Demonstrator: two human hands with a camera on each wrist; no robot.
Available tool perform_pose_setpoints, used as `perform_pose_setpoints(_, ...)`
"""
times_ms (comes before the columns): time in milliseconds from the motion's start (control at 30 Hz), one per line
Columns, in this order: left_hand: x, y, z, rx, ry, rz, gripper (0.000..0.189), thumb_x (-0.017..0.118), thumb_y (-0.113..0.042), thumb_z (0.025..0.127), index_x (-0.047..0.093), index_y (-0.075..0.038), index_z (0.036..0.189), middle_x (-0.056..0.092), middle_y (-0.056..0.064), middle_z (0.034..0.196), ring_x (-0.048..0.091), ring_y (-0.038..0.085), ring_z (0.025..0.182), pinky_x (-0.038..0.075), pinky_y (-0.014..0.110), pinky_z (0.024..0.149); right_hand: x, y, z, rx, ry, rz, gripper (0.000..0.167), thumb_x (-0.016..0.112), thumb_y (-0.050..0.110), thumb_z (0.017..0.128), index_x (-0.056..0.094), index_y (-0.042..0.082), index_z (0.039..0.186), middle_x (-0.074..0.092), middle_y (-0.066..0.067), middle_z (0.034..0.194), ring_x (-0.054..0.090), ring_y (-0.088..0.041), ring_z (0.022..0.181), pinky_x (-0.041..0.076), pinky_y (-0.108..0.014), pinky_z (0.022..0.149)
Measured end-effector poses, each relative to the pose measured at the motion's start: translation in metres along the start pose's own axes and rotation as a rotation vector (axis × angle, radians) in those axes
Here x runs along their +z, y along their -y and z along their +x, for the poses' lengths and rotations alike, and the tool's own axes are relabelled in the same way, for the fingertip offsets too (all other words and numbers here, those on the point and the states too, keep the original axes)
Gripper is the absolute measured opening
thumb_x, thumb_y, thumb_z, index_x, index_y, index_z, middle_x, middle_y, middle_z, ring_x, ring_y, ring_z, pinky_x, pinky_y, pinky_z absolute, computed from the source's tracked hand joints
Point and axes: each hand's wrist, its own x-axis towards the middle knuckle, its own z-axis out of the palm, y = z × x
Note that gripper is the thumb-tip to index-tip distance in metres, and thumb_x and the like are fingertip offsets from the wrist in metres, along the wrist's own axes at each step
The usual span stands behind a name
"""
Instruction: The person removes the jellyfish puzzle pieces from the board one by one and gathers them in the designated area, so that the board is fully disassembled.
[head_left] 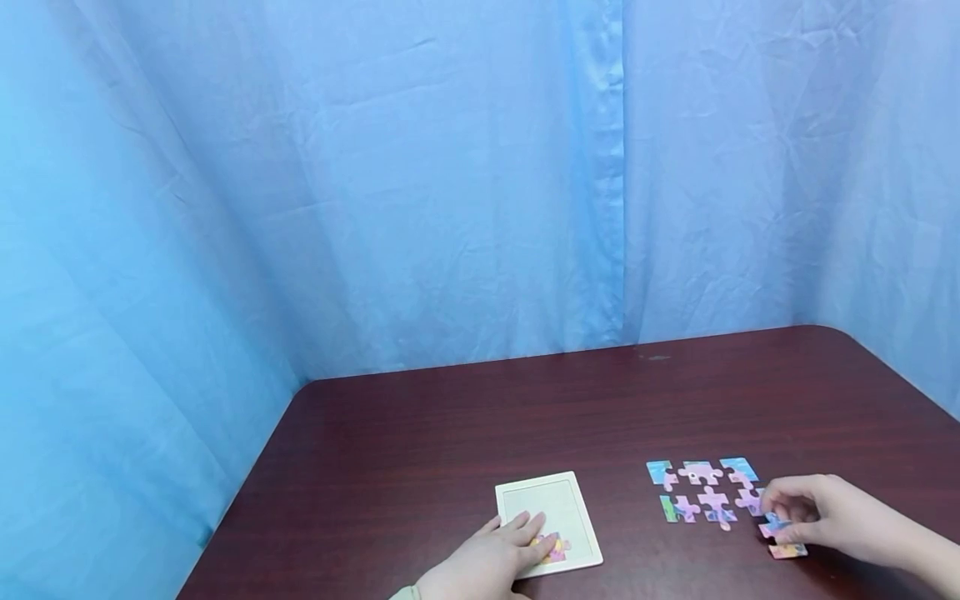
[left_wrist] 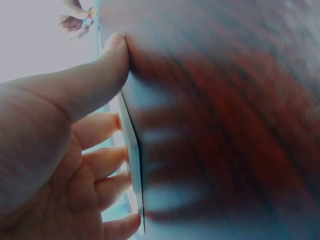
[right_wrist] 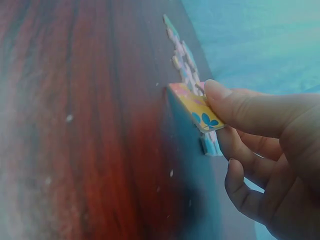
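My left hand (head_left: 487, 558) rests with its fingers spread on a cream puzzle tray (head_left: 588, 525). Under and beside those fingertips, at the tray's near end, lie joined pink and yellow pieces (head_left: 557, 550), partly covered. In the left wrist view the fingertips touch the tray's edge (left_wrist: 131, 135) and the thumb reaches the table. Over on the right, my right hand (head_left: 821, 517) pinches a yellow corner jigsaw piece (right_wrist: 197, 107) with blue leaves, its thumb on the printed face. A blue piece (head_left: 772, 525) shows close by, partly hidden by the fingers.
Several loose jigsaw pieces (head_left: 715, 500) lie in two rows between the tray and my right hand, printed pink, blue and green. The dark red-brown table (head_left: 420, 450) has rounded far corners. Blue curtains (head_left: 450, 183) hang behind and beside it.
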Motion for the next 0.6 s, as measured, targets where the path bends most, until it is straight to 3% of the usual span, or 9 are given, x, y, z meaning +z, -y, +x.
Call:
perform_pose_setpoints(200, -0.0002, -0.0003, 0.0000, 0.004, -0.012, 0.013, 0.070, 0.067, -0.052, 0.079, 0.049, -0.023, 0.139, 0.047, 0.005, 0.143, 0.046, 0.020, 0.131, 0.046, 0.041, 0.096, -0.0010, -0.0050, -0.0023, 0.029, 0.023, 0.021, 0.014, 0.072, 0.021, 0.080, 0.062, 0.018, 0.089, 0.049, 0.019, 0.067, 0.044, 0.004, 0.057, 0.034, -0.022, 0.045)
perform_pose_setpoints(433, -0.0007, -0.0007, -0.0002, 0.001, -0.006, 0.019, 0.070, 0.068, -0.052, 0.078, 0.049, -0.023, 0.139, 0.047, 0.004, 0.144, 0.047, 0.019, 0.131, 0.046, 0.041, 0.097, 0.0000, -0.0080, -0.0012, -0.009, -0.025, -0.061, 0.016, 0.075, 0.013, 0.077, 0.064, 0.017, 0.087, 0.051, 0.021, 0.069, 0.042, 0.007, 0.058, 0.034, -0.019, 0.047)
perform_pose_setpoints(600, 0.0001, -0.0008, -0.0006, 0.004, -0.010, 0.023, 0.070, 0.068, -0.052, 0.078, 0.050, -0.023, 0.139, 0.048, 0.005, 0.143, 0.047, 0.019, 0.131, 0.046, 0.040, 0.097, -0.0039, -0.0067, 0.0008, 0.057, 0.005, -0.111, 0.017, 0.076, 0.017, 0.077, 0.064, 0.013, 0.088, 0.049, 0.020, 0.070, 0.041, 0.007, 0.058, 0.034, -0.020, 0.048)
